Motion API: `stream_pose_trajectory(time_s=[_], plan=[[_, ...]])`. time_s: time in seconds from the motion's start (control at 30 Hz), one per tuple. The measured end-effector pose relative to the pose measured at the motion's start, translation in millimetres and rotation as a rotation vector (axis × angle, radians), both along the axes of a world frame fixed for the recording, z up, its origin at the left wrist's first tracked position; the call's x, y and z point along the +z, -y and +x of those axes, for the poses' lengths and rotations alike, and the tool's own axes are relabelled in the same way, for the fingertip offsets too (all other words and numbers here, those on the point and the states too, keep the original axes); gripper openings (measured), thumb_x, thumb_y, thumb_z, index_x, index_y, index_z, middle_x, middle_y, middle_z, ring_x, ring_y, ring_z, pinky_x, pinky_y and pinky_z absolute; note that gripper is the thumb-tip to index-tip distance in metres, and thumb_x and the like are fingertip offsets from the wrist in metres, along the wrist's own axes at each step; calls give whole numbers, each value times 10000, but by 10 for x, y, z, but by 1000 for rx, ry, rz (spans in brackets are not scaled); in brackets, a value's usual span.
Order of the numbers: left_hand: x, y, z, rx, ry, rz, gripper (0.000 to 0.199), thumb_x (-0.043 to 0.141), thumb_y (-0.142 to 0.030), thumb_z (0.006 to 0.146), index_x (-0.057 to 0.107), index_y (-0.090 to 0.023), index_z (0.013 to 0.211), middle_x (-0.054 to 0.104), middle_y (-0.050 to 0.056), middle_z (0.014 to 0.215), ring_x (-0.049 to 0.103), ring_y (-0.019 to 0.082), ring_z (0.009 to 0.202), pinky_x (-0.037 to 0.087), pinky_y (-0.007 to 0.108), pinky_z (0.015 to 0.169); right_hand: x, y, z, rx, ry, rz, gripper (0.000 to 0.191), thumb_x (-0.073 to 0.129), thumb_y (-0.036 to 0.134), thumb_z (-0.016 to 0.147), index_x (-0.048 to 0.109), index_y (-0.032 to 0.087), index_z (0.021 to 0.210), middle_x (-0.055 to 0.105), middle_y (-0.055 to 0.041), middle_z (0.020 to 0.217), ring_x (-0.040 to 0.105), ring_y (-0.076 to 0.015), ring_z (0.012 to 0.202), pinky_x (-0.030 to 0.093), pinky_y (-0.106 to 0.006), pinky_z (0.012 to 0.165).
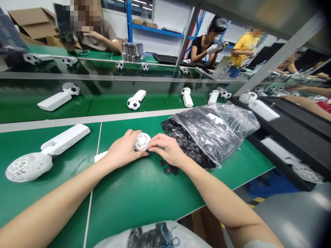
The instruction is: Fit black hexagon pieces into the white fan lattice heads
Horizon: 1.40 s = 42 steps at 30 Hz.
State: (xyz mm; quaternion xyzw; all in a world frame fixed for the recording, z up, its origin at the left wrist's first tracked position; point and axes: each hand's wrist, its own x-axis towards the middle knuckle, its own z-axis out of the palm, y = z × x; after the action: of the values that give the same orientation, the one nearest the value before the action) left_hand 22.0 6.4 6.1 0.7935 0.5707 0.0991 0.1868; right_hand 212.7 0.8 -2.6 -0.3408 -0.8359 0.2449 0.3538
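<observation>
My left hand (pixel 124 148) is wrapped round a white handheld device, whose round latticed head (pixel 142 141) shows between thumb and fingers; the end of its white handle sticks out behind the wrist. At the right side of that head, my right hand (pixel 165 147) is closed in a pinch, and whatever its fingertips hold is too small to make out. Just beyond the right hand, small black pieces (pixel 191 146) spill from a clear plastic bag (pixel 219 127). A few loose black pieces (pixel 167 170) lie by the right wrist.
Another white device (pixel 66 139) lies at the left on the green table (pixel 134 199). Behind, a green conveyor (pixel 103 100) carries several devices with football-patterned heads. Black trays (pixel 292 127) with white devices stand at the right. People work across the line, and a person's arm reaches in at the right.
</observation>
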Motion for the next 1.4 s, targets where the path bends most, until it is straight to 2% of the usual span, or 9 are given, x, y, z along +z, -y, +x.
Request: stream_pose_trajectory(time_s=[0.23, 0.37, 0.5, 0.6, 0.97, 1.03, 1.1, 1.23, 1.4], plan=[[-44, 18, 1, -82, 124, -59, 925, 636, -608, 579, 288, -234, 1350, 455, 92, 1213, 538, 286, 1020, 452, 364, 808, -61, 81, -124, -18, 259, 201, 151, 521, 264, 858, 671, 253, 875, 632, -21, 866, 523, -160, 817, 364, -326, 770], [-54, -5, -13, -109, 177, -43, 744, 613, -564, 646, 392, -231, 1274, 494, 74, 1175, 532, 267, 1022, 427, 364, 854, -81, 83, -134, -92, 121, 98, 144, 560, 245, 824, 631, 237, 949, 573, -47, 956, 502, -178, 941, 393, -336, 849], [-46, -7, 0, -91, 206, -34, 687, 654, -555, 613, 443, -263, 1198, 530, 39, 1112, 550, 251, 976, 436, 354, 826, -88, 59, -98, -138, 16, -91, 445, 640, 286, 747, 489, 201, 1157, 464, -100, 1242, 412, -217, 1177, 376, -374, 966], [-36, 8, 19, -65, 208, -24, 652, 671, -538, 599, 449, -285, 1157, 548, 19, 1092, 557, 243, 952, 449, 344, 782, -97, 26, -71, -78, 35, -199, 538, 625, 300, 754, 419, 183, 1236, 477, -103, 1268, 434, -220, 1179, 376, -382, 981], [23, 83, 72, -84, 83, 63, 522, 593, -509, 691, 448, -280, 1138, 566, 37, 1085, 573, 259, 933, 449, 354, 719, -115, 34, -45, -55, 38, -162, 502, 615, 313, 770, 441, 162, 1217, 530, -96, 1211, 503, -201, 1095, 436, -330, 894], [22, 97, 77, -113, 60, 62, 557, 592, -515, 693, 435, -266, 1165, 559, 51, 1116, 563, 270, 966, 442, 368, 761, -100, -75, 2, -30, 53, -199, 407, 566, 327, 811, 478, 171, 1177, 566, -74, 1158, 540, -170, 1029, 456, -292, 844], [15, 102, 81, -136, 24, 61, 609, 604, -513, 683, 417, -255, 1201, 542, 62, 1168, 548, 287, 1002, 423, 391, 812, -79, -276, 65, -105, 147, -194, 274, 486, 328, 866, 546, 185, 1091, 603, -47, 1070, 562, -144, 964, 453, -268, 823], [1, 85, 75, -162, -21, 66, 625, 607, -409, 679, 394, -244, 1242, 519, 67, 1237, 518, 291, 1063, 387, 412, 869, -81, -749, 162, -507, 520, -57, 206, 479, 251, 875, 630, 147, 968, 588, -110, 1022, 529, -206, 993, 403, -321, 867], [40, 16, -29, -257, -33, 75, 602, 479, -218, 704, 365, -236, 1295, 509, 58, 1275, 487, 267, 1122, 373, 401, 877, -133, -919, 224, -519, 618, -81, 129, 550, 161, 816, 645, 130, 898, 591, -130, 927, 558, -215, 888, 419, -305, 767]])
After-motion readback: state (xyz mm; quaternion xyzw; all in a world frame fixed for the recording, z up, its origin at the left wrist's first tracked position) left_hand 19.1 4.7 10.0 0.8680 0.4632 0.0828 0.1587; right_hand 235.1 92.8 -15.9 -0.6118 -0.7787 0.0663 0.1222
